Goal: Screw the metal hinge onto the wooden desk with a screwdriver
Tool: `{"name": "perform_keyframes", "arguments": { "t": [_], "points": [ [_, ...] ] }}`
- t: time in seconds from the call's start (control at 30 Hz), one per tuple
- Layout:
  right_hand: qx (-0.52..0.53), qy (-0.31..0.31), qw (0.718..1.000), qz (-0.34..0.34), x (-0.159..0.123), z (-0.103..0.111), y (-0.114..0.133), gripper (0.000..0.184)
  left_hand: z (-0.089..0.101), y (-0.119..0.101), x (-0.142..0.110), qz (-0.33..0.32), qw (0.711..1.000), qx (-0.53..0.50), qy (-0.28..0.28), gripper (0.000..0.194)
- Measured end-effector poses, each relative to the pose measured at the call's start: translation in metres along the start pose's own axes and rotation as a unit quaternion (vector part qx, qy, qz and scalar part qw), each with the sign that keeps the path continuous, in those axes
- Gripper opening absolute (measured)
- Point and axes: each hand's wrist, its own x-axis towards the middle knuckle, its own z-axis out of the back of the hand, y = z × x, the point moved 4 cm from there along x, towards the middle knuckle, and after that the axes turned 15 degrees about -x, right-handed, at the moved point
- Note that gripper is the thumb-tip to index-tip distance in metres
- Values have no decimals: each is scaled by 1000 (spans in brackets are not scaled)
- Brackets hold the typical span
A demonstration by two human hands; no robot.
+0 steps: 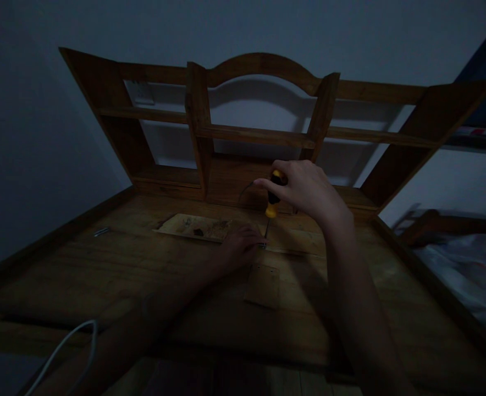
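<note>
My right hand is closed around the yellow-and-black handle of a screwdriver. The screwdriver stands almost upright, its thin shaft pointing down at a small metal piece. Low on the desk, my left hand has its fingers together against that piece, steadying it by the shaft's tip; dim light hides its exact shape. Partly behind my left hand lies a thin wooden strip with dark debris on it. Nearer to me is a small, flat, squarish brown piece.
A wooden shelf unit rises at the back of the desk, against the wall. Small metal parts lie at the left. A white cable loops at the lower left. Beyond the right edge is some pale plastic or cloth.
</note>
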Motion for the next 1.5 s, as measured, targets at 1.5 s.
{"name": "perform_keyframes", "arguments": {
  "t": [1.5],
  "points": [
    [5,37,999,-11,-2,1,-4,37,-1,3,0,-5,1000,-9,6,32]
  ]
}}
